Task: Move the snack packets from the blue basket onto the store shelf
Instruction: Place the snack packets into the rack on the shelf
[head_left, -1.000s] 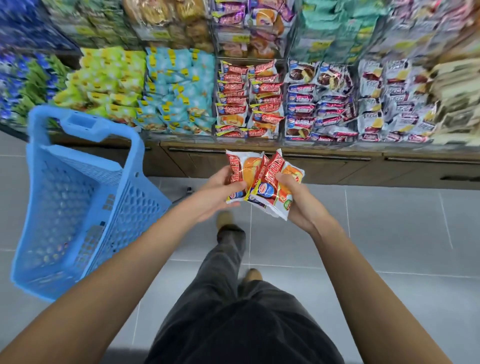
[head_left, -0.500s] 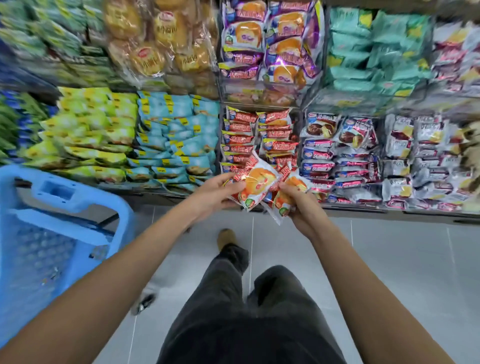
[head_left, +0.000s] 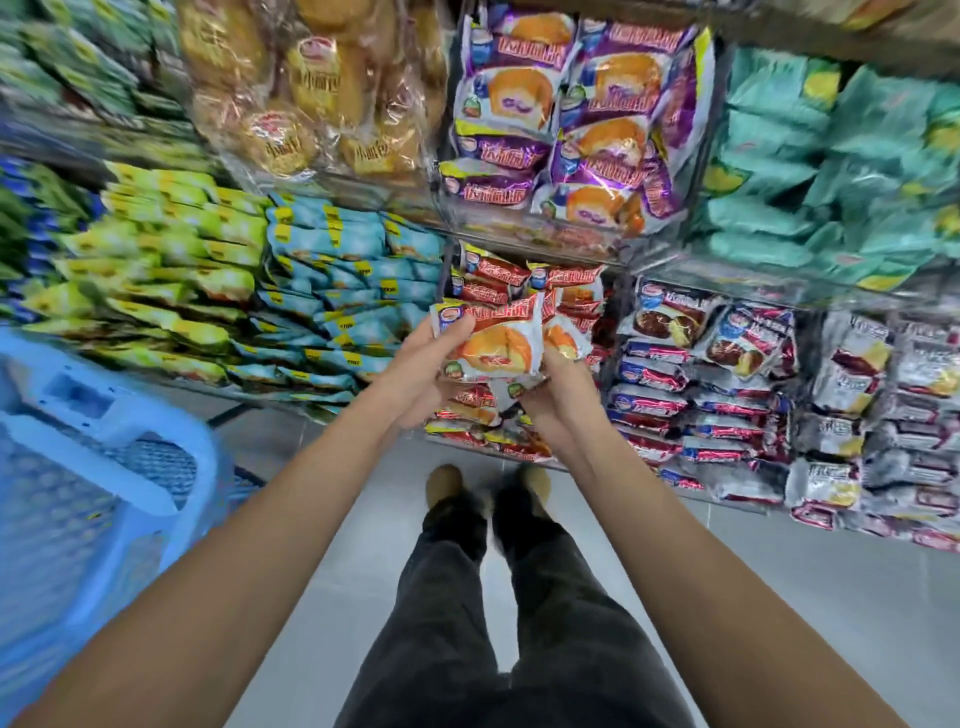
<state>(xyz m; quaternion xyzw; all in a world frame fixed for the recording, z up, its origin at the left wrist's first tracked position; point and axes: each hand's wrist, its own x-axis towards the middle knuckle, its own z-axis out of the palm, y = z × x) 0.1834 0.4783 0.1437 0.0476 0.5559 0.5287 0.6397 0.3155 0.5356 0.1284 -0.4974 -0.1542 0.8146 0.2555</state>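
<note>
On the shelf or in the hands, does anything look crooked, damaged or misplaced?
Nothing stands out. Both hands, left and right, hold red snack packets before the matching red stack. Blur hides fine damage.

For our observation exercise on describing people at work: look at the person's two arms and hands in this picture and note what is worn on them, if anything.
Both arms are bare from the bottom edge of the picture to the wrists: no sleeves show. The left hand and the right hand carry no gloves, and no watch, bracelet or ring can be seen. Below them, dark grey trousers and tan shoes are worn.
</note>
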